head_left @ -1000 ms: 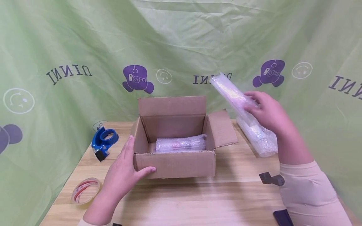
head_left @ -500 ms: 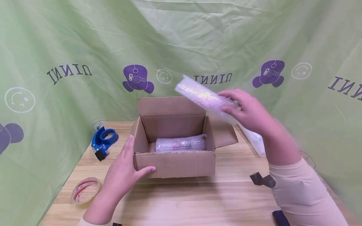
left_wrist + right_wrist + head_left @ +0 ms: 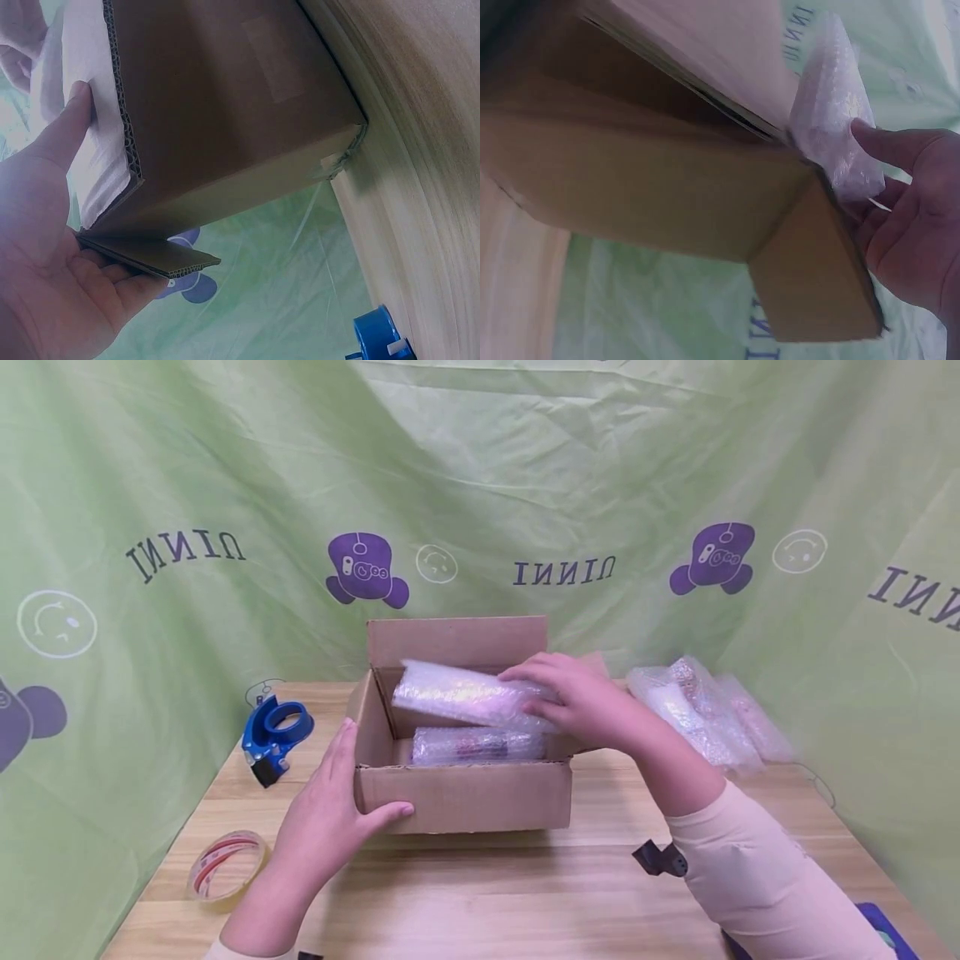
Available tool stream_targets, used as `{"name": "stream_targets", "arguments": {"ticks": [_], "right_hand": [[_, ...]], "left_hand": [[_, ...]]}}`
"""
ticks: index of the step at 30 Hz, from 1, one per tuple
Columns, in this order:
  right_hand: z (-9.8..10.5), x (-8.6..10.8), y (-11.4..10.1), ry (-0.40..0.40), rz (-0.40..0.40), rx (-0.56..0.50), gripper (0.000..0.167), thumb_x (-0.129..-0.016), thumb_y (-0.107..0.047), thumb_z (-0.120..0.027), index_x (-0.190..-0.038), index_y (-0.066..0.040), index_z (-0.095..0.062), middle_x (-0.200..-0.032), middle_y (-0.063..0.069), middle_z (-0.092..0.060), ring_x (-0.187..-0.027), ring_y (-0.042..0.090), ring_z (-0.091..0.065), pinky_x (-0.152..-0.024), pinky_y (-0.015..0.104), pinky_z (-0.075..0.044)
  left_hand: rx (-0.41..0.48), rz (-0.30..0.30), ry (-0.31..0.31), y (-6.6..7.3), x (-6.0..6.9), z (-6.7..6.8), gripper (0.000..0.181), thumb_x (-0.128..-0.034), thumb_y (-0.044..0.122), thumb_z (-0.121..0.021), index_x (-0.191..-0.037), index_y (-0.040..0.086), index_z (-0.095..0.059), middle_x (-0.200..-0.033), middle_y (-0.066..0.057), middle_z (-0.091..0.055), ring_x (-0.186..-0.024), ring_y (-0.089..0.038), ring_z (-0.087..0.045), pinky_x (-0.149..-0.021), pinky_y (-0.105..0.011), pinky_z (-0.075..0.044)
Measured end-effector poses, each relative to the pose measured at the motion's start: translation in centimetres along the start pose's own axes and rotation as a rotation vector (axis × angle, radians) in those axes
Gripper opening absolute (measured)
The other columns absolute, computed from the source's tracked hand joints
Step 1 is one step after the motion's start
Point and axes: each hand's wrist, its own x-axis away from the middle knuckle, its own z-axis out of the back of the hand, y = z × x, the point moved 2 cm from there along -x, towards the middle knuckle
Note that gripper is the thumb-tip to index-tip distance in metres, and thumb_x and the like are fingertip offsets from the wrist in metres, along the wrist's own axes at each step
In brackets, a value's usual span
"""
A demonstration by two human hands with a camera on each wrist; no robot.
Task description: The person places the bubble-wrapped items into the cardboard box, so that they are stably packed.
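An open cardboard box stands on the wooden table, its back flap raised. My left hand grips its front left corner, thumb along the front and fingers on the left side; in the left wrist view the fingers curl round a side flap. My right hand pinches the right end of a bubble-wrapped packet, which hangs over the box opening, slightly tilted. Beneath it, a second bubble-wrapped packet with reddish and dark marks lies inside the box. What the wrap covers in the held packet cannot be made out.
Several more bubble-wrapped packets lie at the back right. On the left are a blue tape dispenser and a clear tape roll. A dark blue object sits front right, partly behind the sleeve. A green curtain hangs behind.
My right hand has carried the bubble-wrapped packet left and down, from the pile at the right to over the box. The left hand and the box have stayed put.
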Motion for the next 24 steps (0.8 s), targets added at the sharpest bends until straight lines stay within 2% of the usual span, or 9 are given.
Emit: {"name": "stream_targets", "arguments": {"ticks": [7,15,24], "right_hand": [[-2.7,-0.3,0.0,-0.114,0.051,0.055,0.035,-0.092,-0.013,-0.067,-0.127,-0.019,-0.065,-0.121,-0.001,-0.064,-0.115,0.018,-0.057,-0.1,0.04,-0.047],[-4.4,-0.3,-0.1,-0.236,0.075,0.089,0.035,-0.091,-0.01,-0.068,-0.126,-0.016,-0.066,-0.119,-0.001,-0.066,-0.115,0.019,-0.058,-0.102,0.039,-0.047],[-5.1,0.2,0.0,-0.254,0.059,0.176,0.034,-0.093,-0.012,-0.066,-0.127,-0.018,-0.067,-0.121,-0.001,-0.067,-0.117,0.021,-0.059,-0.1,0.043,-0.049]], "left_hand": [[0.001,0.003,-0.005,0.0,0.0,0.0,0.127,-0.0701,0.074,-0.07,-0.159,0.011,-0.005,-0.164,-0.014,-0.016,-0.143,-0.042,-0.032,-0.106,-0.062,-0.038],[0.001,-0.006,0.013,0.0,0.1,0.1,0.126,-0.0699,0.073,-0.072,-0.159,0.01,-0.007,-0.163,-0.014,-0.018,-0.142,-0.041,-0.033,-0.105,-0.063,-0.039],[0.002,-0.001,0.009,0.1,0.0,0.0,0.126,-0.0698,0.072,-0.072,-0.159,0.011,-0.007,-0.164,-0.014,-0.018,-0.142,-0.041,-0.033,-0.105,-0.062,-0.039]]}}
